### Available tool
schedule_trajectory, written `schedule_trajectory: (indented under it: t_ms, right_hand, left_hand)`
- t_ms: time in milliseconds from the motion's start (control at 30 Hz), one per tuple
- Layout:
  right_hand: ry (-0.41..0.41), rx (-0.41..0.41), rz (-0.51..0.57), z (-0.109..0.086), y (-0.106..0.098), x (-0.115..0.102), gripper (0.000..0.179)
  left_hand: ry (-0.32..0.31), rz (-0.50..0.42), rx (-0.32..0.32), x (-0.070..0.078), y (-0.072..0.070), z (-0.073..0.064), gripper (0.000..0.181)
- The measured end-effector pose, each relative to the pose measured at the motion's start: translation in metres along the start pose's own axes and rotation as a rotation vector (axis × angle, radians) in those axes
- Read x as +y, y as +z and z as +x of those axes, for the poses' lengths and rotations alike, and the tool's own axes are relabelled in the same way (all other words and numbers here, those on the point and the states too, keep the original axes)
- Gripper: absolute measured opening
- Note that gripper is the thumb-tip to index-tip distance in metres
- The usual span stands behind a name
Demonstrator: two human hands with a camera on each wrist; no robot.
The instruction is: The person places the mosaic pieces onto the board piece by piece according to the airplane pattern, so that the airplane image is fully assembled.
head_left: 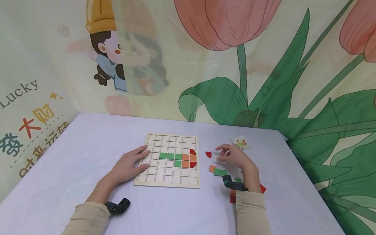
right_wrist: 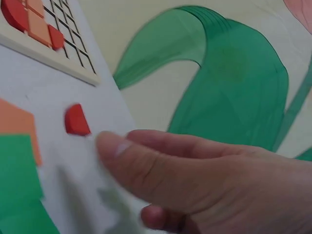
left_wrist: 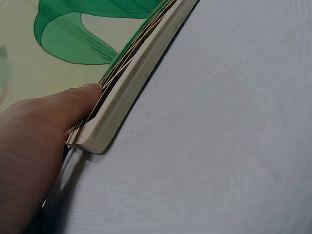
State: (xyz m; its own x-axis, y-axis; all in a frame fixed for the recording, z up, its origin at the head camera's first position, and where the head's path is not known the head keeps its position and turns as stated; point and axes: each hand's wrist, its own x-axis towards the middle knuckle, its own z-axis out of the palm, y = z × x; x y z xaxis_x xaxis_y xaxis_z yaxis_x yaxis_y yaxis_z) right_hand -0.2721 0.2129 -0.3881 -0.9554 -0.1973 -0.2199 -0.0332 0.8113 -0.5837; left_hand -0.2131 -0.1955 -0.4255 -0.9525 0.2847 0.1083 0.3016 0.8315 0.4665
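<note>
A wooden grid board (head_left: 158, 170) lies on the white table. My left hand (head_left: 127, 165) rests on its left edge, fingers spread over the rim; in the left wrist view the thumb (left_wrist: 80, 102) lies against the frame. Set in the grid are several green squares (head_left: 170, 156), orange squares (head_left: 185, 157) and red quarter-round pieces (head_left: 192, 151) at the right side. A loose red quarter-round piece (head_left: 208, 154) sits just right of the board. My right hand (head_left: 233, 156) hovers beside it, fingers loosely bent and holding nothing; the right wrist view shows the thumb tip (right_wrist: 112, 146) close to that piece.
Loose orange (head_left: 212, 168) and green tiles (head_left: 221, 172) lie below the right hand. Red tiles (head_left: 233, 198) are partly hidden by the right forearm. A small printed card (head_left: 243, 142) lies behind the right hand. A patterned curtain (head_left: 211, 65) hangs beyond the table.
</note>
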Motion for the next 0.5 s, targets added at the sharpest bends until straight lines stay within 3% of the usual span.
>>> schedule_trajectory:
  t_ms: [267, 500]
  right_hand:
    - [0.071, -0.156, -0.018, -0.02, -0.014, 0.022, 0.054]
    - [0.131, -0.186, -0.038, -0.031, -0.02, 0.027, 0.053]
  left_hand:
    - [0.001, 0.004, 0.0, -0.001, 0.001, 0.0, 0.058]
    - [0.005, 0.006, 0.003, -0.002, 0.002, 0.001, 0.058]
